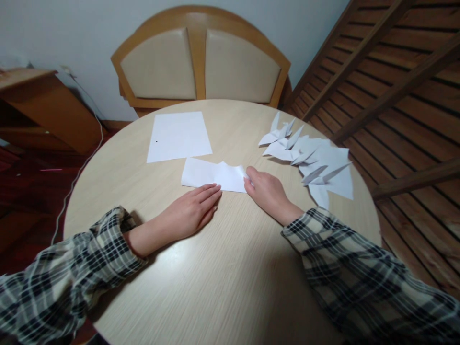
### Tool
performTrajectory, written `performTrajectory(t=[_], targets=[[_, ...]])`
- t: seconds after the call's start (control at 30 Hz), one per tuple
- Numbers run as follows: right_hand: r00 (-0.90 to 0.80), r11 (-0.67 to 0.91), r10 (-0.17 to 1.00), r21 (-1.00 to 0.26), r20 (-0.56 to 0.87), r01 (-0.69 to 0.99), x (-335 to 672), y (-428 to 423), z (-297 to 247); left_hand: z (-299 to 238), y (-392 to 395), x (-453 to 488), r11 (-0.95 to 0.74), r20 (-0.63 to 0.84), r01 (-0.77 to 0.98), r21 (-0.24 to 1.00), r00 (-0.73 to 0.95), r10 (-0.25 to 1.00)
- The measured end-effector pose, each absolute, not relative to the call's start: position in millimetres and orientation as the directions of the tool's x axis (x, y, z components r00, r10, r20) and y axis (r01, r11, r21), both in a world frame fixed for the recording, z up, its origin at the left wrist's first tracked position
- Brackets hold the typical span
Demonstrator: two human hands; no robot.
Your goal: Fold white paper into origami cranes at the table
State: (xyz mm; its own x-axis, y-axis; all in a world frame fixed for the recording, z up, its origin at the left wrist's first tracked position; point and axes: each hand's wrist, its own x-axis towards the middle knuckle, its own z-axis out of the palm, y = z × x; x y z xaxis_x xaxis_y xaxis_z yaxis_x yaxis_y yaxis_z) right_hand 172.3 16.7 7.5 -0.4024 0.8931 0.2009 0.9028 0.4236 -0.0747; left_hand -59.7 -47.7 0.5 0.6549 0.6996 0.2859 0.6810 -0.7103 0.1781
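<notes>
A white sheet of paper (pixel 206 172), folded over into a long strip, lies on the round wooden table in front of me. Its upper edge is wavy and lifts a little near the middle. My left hand (pixel 196 208) rests flat, fingers stretched out, with the fingertips on the strip's near edge. At the strip's right end, my right hand (pixel 268 191) pinches the paper between thumb and curled fingers. Behind the strip lies a flat white sheet (pixel 179 136) with a small dark speck on it.
Several folded white paper cranes (pixel 283 139) stand along the right side of the table (pixel 223 287), some on a loose sheet (pixel 341 165). A headboard with padded panels (pixel 201 57) is behind the table. Wooden slats (pixel 406 96) rise on the right; a cabinet (pixel 46 105) stands left.
</notes>
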Motion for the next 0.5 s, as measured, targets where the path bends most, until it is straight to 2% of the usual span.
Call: performTrajectory(t=[0.17,0.37,0.43,0.5], targets=[[-0.405,0.426,0.894,-0.086,0.190,0.900,172.6,18.1,8.7,1.4,-44.6,-58.7,-0.699,0.241,0.684,0.206,0.657,0.714],[-0.417,0.444,0.885,-0.109,0.205,0.889,174.8,20.2,6.5,9.6,-39.7,-62.4,-0.685,0.214,0.718,0.121,0.655,0.724],[-0.423,0.450,0.884,-0.117,0.201,0.885,177.0,20.9,5.5,12.0,-34.9,-69.2,-0.614,0.309,0.780,0.118,0.559,0.769],[-0.431,0.459,0.880,-0.130,0.201,0.879,179.9,21.4,4.4,10.9,-26.9,-79.5,-0.469,0.437,0.864,0.185,0.355,0.826]])
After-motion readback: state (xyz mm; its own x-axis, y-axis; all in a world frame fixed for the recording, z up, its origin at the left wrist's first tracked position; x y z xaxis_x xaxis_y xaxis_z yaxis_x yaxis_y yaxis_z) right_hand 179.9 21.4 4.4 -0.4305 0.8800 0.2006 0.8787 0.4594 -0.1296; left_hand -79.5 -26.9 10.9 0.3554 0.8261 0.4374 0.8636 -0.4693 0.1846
